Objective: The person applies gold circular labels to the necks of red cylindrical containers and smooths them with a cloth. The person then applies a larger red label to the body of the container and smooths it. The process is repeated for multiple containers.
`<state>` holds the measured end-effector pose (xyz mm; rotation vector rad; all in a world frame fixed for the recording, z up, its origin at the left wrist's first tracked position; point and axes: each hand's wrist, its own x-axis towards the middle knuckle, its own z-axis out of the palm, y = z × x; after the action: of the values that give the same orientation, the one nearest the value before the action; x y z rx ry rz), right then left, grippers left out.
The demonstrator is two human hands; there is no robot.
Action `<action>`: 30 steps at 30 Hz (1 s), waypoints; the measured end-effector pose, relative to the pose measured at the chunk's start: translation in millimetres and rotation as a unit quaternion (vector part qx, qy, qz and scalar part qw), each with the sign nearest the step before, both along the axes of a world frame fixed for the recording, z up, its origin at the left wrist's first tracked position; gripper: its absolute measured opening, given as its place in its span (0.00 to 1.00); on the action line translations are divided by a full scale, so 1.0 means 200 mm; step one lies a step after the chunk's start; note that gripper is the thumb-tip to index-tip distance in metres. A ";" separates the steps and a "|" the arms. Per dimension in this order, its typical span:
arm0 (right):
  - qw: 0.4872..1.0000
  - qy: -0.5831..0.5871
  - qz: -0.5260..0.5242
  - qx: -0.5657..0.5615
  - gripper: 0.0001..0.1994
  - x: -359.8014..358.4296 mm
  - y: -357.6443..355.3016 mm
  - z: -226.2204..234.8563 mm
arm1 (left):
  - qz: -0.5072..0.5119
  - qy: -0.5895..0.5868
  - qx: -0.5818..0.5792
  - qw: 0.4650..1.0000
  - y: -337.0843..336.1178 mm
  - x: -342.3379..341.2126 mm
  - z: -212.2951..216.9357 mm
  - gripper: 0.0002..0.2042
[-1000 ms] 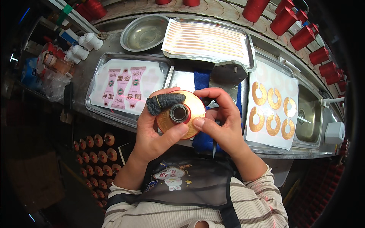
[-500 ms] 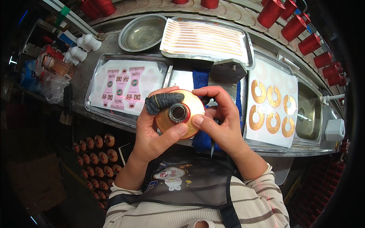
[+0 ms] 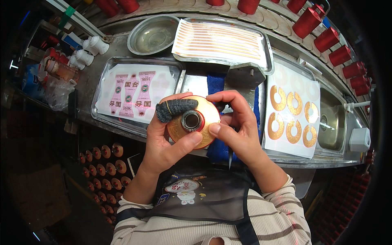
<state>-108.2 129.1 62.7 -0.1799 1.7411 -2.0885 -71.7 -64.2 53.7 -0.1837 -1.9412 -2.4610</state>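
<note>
A red bottle (image 3: 201, 129) is held with its open glass mouth toward me, a gold ring-shaped label (image 3: 208, 109) lying around its neck. My left hand (image 3: 165, 141) is closed around its left side, thumb at the neck's base. A grey knitted cover (image 3: 176, 109) sleeves one left finger, which lies across the label. On the bottle's right side, my right hand (image 3: 239, 126) is closed, its thumb pressing the label's edge and the index finger at the far rim. A dark pointed tool (image 3: 230, 158) sticks out below the right palm; its kind is hidden.
Gold ring labels (image 3: 294, 130) lie on a white sheet at right, beside a sink (image 3: 331, 136). A tray of pink labels (image 3: 126, 96) sits left; gold strips (image 3: 220, 41) and a metal bowl (image 3: 152, 36) stand behind. Red bottles (image 3: 306, 24) line a slatted conveyor (image 3: 228, 14).
My right thumb has slid slightly to the right along the label's edge. The red bottles on the conveyor have shifted rightward. My left hand and the bottle stay almost still.
</note>
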 end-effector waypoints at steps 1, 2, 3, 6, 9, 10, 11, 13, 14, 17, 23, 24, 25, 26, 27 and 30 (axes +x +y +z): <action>1.000 0.002 -0.003 -0.005 0.24 0.00 0.00 -0.01 | 0.000 -0.001 0.000 1.000 0.00 0.00 0.00 0.31; 1.000 0.004 -0.005 -0.010 0.24 0.00 -0.01 -0.02 | 0.000 0.000 -0.001 1.000 0.00 0.00 0.00 0.31; 1.000 0.009 -0.007 -0.003 0.24 0.00 -0.01 -0.02 | 0.000 0.000 -0.003 1.000 0.00 0.00 0.00 0.31; 1.000 0.019 -0.007 0.010 0.24 0.00 -0.02 -0.02 | -0.001 0.003 -0.008 1.000 0.00 0.00 0.01 0.31; 1.000 0.020 -0.004 0.007 0.23 0.00 -0.01 -0.03 | -0.009 -0.007 -0.013 1.000 -0.01 0.00 0.00 0.32; 1.000 0.023 -0.008 0.006 0.23 -0.01 -0.02 -0.03 | -0.012 -0.012 -0.015 1.000 -0.02 0.00 -0.01 0.32; 1.000 0.025 -0.013 0.005 0.23 -0.01 -0.02 -0.03 | -0.015 -0.012 -0.014 1.000 -0.02 0.00 -0.02 0.32; 1.000 0.002 -0.023 -0.015 0.18 -0.02 -0.02 -0.02 | -0.014 -0.007 -0.011 1.000 -0.02 0.00 -0.03 0.33; 0.999 -0.010 -0.029 -0.025 0.15 -0.03 -0.02 -0.01 | -0.020 0.002 -0.011 1.000 -0.03 0.01 -0.03 0.34; 0.982 -0.114 -0.127 -0.083 0.15 -0.12 0.07 -0.11 | -0.041 0.020 -0.003 0.999 -0.04 0.01 -0.04 0.36; 0.978 -0.025 -0.203 -0.051 0.19 0.06 0.03 0.10 | -0.037 0.022 0.015 0.999 -0.04 0.02 -0.06 0.38; 0.984 0.079 -0.159 0.011 0.22 0.12 0.06 0.12 | -0.034 0.022 0.012 0.999 -0.04 0.03 -0.06 0.38; 0.974 0.183 -0.114 0.073 0.26 0.17 0.09 0.13 | -0.033 0.023 0.010 0.999 -0.04 0.02 -0.06 0.38; 0.949 0.287 -0.085 0.101 0.22 0.20 0.09 0.12 | -0.035 0.026 0.004 0.999 -0.05 0.02 -0.06 0.38; 0.926 0.336 -0.067 0.160 0.17 0.20 0.08 0.14 | -0.036 0.030 -0.004 0.999 -0.05 0.02 -0.08 0.37; 0.906 0.350 -0.102 0.214 0.12 0.09 0.04 0.08 | -0.027 0.040 -0.012 0.999 -0.05 0.02 -0.09 0.36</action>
<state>-89.7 137.3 79.7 -0.7120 2.6946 -1.8220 -67.4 -73.5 36.7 -0.3324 -1.9613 -2.4226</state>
